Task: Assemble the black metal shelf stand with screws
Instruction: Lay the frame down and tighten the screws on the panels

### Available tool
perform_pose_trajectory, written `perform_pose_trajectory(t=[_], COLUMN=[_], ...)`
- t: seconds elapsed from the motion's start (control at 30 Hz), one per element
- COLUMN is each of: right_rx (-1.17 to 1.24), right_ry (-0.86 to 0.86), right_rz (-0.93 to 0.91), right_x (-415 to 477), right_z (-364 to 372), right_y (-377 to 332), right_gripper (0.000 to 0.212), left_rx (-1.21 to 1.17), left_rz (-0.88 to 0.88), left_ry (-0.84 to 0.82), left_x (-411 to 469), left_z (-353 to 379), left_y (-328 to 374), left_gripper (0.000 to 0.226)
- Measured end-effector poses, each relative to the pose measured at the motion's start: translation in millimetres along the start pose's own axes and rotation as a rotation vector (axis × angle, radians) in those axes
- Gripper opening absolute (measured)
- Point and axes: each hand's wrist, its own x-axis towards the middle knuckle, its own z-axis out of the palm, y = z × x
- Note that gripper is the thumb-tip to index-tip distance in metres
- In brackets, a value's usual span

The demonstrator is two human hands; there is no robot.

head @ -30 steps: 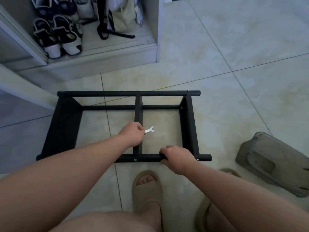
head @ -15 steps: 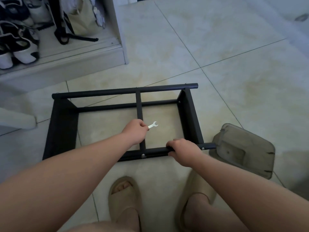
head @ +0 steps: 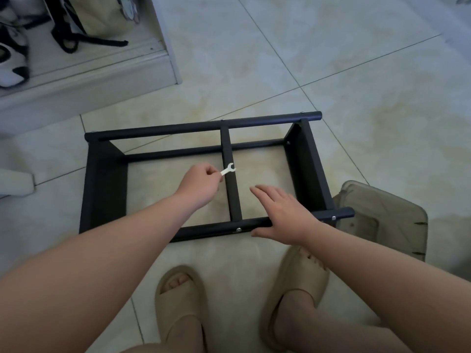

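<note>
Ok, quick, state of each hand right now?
Left hand: closed, pinching the small white wrench.
Right hand: open, fingers straight, over the black frame, holding nothing.

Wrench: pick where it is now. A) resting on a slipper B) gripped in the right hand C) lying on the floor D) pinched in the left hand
D: the left hand pinches the wrench over the centre bar; the right hand is open, holding nothing.

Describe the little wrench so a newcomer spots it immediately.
Find the black metal shelf frame lying on the pale tiled floor, then its centre crossbar. Over that bar, the left hand pinches a small flat white open-ended wrench; it is the only white, forked item against the black bars.
</note>
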Motion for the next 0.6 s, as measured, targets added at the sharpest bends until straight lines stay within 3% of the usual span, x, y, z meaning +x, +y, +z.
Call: perform_pose_trajectory(t=[0.1, 0.2, 0.6], right_rx=[-0.140, -0.215, -0.168], right_ry=[-0.012, -0.026, 0.053], right_rz=[-0.103, -0.147, -0.271], right_x=[18, 35, 59], right_z=[5, 9, 26], right_y=[-6, -7, 2], right_gripper=[0.127, 0.136, 0.133], left_rx=[-0.043, 0.004, 0.174], left_rz=[-0.034, -0.062, 0.065], left_ry=[0.036, -0.037, -0.370], left_x=[13, 25, 53], left_z=[-12, -19, -9], left_y=[-19, -42, -76], left_gripper=[0.019, 0.019, 0.018])
